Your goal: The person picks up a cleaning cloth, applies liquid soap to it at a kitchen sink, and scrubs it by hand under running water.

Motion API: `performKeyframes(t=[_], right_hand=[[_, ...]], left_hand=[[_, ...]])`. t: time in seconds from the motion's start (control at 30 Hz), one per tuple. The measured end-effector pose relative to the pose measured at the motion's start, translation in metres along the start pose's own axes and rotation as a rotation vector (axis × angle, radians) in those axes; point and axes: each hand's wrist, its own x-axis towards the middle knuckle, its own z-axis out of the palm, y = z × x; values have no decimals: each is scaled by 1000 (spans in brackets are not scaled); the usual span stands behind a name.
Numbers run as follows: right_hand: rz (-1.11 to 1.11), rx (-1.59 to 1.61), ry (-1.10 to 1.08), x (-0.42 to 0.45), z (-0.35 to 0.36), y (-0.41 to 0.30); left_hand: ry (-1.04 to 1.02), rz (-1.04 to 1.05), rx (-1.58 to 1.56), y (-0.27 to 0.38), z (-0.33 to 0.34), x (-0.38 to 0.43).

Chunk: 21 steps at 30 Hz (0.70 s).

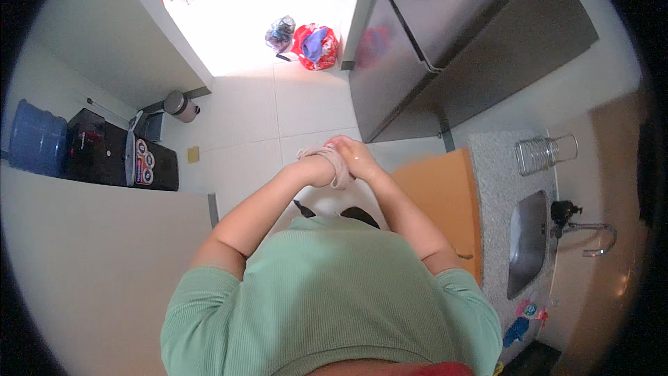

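Both my hands meet in front of my body around a pale pinkish-beige cloth (341, 169). The cloth wraps over my left hand (317, 171), hiding most of its fingers. From the other side my right hand (357, 155) grips the cloth, its fingers bunched against it. Wet or shiny spots show on the back of the right hand. Below the hands, a white surface and dark footwear (360, 215) show past the edge of my green shirt.
On the right, a granite counter (493, 177) holds a wire dish rack (537, 154) and a sink (527, 245). A steel refrigerator (402, 57) stands ahead. A red bag (316, 48) lies by the doorway. To the left are a water dispenser (91, 141) and a small bin (180, 105).
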Motion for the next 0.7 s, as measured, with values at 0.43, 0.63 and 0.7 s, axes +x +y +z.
performKeyframes(t=[0.43,0.63,0.7], right_hand=[[321,1607,191,236,62,46],[-99,224,185,369,49,82],[206,143,7,406,51,77]], left_hand=[[993,127,-722,-171,-64,50],[1018,-30,-1323,-244,-150,72],[995,-177,-1450,-273,-170,68]])
